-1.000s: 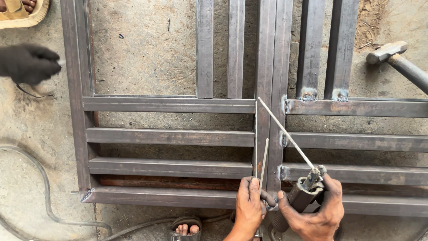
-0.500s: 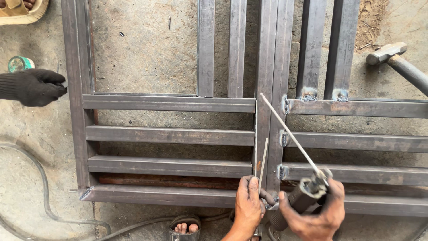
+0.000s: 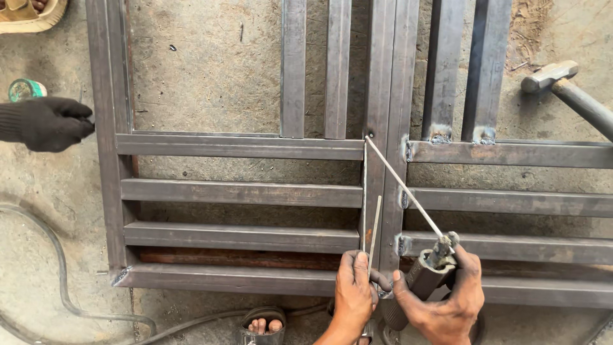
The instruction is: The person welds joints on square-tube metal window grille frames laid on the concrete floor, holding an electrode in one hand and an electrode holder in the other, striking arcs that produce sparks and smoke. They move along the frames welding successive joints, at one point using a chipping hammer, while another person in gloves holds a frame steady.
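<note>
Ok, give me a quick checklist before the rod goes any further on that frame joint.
1. Rod seated in the holder: ok.
2. Right hand gripping holder: ok.
3. Rod tip at the joint on the centre post: ok, actual contact cannot tell.
4. Left hand holds a spare rod and rests bare on the frame: not ok.
5. Gloved hand of another person at the frame's left edge: not ok.
6. Hammer away from the joint: ok.

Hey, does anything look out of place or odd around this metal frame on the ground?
A hammer lies loose on the concrete at upper right. The right hand grips the electrode holder bare, without a glove, while another person's gloved hand reaches in at left.
</note>
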A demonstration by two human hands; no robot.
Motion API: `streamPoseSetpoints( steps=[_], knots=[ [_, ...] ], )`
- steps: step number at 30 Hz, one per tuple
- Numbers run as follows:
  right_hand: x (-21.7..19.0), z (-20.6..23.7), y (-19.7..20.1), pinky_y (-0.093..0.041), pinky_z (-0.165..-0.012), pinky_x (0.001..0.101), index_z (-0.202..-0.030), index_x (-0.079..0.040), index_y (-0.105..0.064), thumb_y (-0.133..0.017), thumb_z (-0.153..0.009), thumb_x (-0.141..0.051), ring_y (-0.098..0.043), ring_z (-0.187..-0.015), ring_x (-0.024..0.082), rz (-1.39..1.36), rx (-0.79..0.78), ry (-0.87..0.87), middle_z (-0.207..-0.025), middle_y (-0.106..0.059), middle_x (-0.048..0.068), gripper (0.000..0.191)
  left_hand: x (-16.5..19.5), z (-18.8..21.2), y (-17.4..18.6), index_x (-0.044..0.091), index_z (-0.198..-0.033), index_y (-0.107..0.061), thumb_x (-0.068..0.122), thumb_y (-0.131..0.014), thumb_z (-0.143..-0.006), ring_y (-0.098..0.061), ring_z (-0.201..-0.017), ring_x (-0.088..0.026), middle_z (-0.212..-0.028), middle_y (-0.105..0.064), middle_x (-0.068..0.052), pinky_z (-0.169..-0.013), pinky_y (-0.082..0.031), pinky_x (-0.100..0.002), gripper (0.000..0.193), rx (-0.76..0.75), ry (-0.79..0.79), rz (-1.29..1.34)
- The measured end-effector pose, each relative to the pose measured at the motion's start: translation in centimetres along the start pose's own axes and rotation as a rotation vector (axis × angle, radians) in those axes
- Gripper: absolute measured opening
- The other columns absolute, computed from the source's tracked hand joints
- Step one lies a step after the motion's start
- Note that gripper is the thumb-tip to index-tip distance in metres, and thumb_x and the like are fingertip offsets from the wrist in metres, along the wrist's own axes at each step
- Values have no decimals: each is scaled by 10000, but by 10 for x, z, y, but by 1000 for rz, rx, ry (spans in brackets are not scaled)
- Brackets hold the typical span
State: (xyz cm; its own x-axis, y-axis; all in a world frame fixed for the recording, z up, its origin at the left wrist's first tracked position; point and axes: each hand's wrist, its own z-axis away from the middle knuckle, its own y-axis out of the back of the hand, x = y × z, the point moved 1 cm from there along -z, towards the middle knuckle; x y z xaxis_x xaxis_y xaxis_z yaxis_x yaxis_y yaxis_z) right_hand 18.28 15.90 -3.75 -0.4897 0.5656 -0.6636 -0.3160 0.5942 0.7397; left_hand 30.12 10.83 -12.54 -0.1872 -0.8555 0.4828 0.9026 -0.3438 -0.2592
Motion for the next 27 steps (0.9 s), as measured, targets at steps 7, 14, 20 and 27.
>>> streamPoseSetpoints(
  steps=[7,14,20,27],
  knots=[
    [-3,-3,0,-553,-672,291,-1334,33,-511,-910,-598,-235,-649,-839,176,3,-16,-18,-1062,-583,106,880,2,0,0,41,-1120,-517,352,-401,-1084,-432,-348,-66,-630,-665,-94,-318,-301,-246,334,7,45,-22],
    [-5,-3,0,-528,-658,279,-1362,32,-509,-903,-599,-226,-632,-822,168,14,-18,-17,-1086,-583,106,896,1,0,0,36,-1113,-520,339,-410,-1087,-416,-344,-65,-633,-671,-105,-321,-298,-250,323,-4,-1,16],
    [-7,-2,3,-513,-649,287,-1372,17,-523,-910,-577,-222,-634,-793,158,29,-35,-64,-1059,-600,87,916,1,1,1,52,-1098,-507,326,-410,-1090,-394,-349,-58,-636,-689,-127,-333,-293,-257,291,0,-26,-11],
    [3,5,1,-538,-688,303,-1336,26,-531,-910,-590,-245,-649,-809,190,25,-32,-77,-1047,-605,96,880,-3,0,2,51,-1122,-498,327,-411,-1087,-395,-344,-63,-634,-676,-113,-325,-291,-262,291,-16,-21,29]
  ],
)
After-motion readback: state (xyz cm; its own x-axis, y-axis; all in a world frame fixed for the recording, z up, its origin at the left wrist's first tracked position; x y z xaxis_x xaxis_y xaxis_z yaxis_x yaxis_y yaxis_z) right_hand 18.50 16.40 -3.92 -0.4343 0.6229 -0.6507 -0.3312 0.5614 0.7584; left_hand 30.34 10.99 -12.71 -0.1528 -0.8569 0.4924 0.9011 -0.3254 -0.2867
